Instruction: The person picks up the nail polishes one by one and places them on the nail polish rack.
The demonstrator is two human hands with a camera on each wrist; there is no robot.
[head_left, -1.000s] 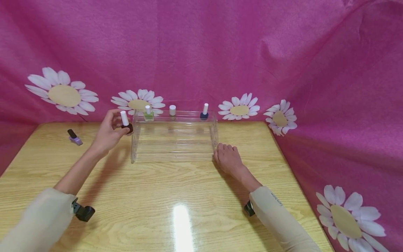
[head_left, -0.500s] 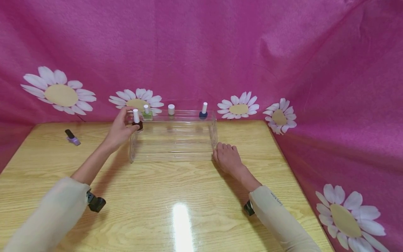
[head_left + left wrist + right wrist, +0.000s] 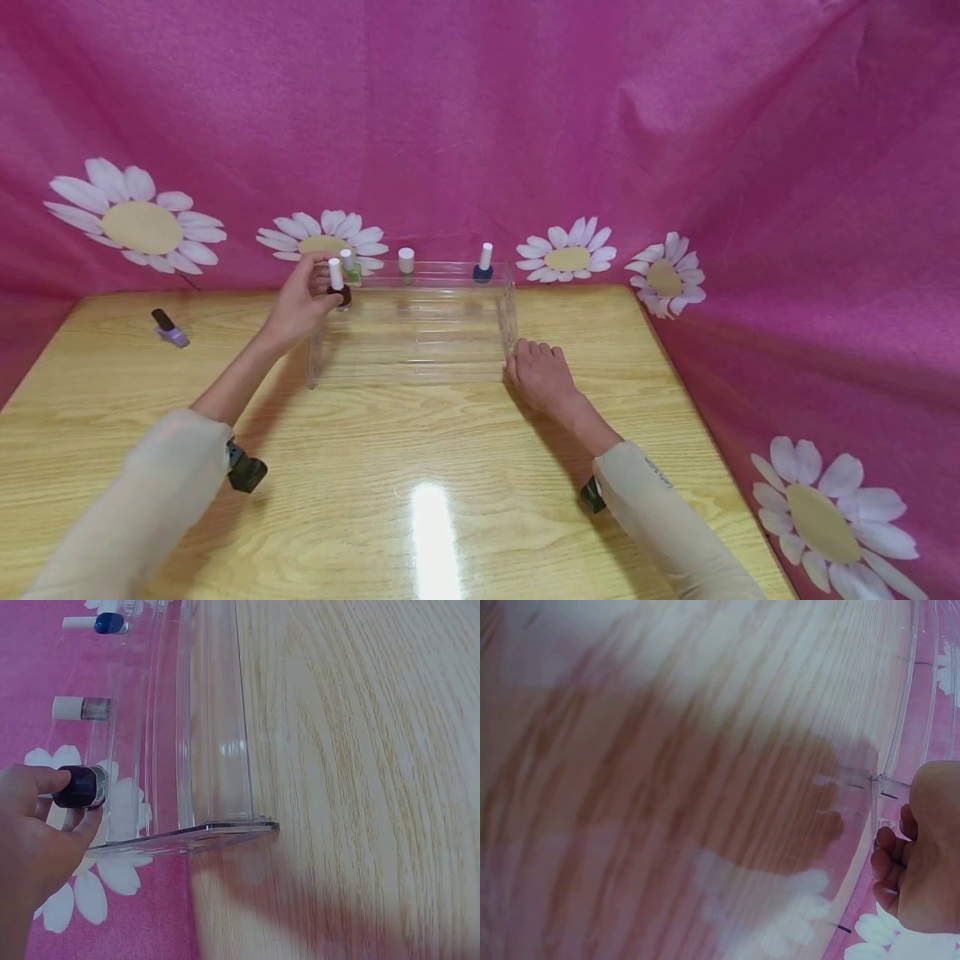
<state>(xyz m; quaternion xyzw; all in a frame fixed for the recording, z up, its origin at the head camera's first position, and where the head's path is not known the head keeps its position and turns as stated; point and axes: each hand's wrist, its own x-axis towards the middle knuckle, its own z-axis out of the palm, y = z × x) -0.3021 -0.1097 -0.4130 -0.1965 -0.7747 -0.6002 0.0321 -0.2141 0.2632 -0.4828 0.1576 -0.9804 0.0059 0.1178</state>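
Observation:
In the head view my left hand [image 3: 297,302] pinches a dark nail polish bottle [image 3: 342,295] with a white cap, held upright at the upper left of a clear acrylic rack [image 3: 313,358]. The left wrist view shows thumb and fingers around the bottle's dark glass. Just behind it, a green nail polish bottle [image 3: 354,273] is partly covered. Farther along the top tier stand a white-capped clear-looking bottle [image 3: 406,262] and a navy nail polish bottle [image 3: 483,272]. My right hand [image 3: 543,375] grips the rack's right side near the front, fingers curled; its exact contact is partly hidden.
A lilac nail polish bottle [image 3: 173,332] with a black cap lies on the wooden table [image 3: 360,483] at the left. Pink cloth [image 3: 450,125] with daisies hangs behind the rack and along the right side.
My left hand has carried the dark nail polish bottle rightward, from beside the rack's left end to over its upper tiers, in front of the green bottle. The right hand stays put.

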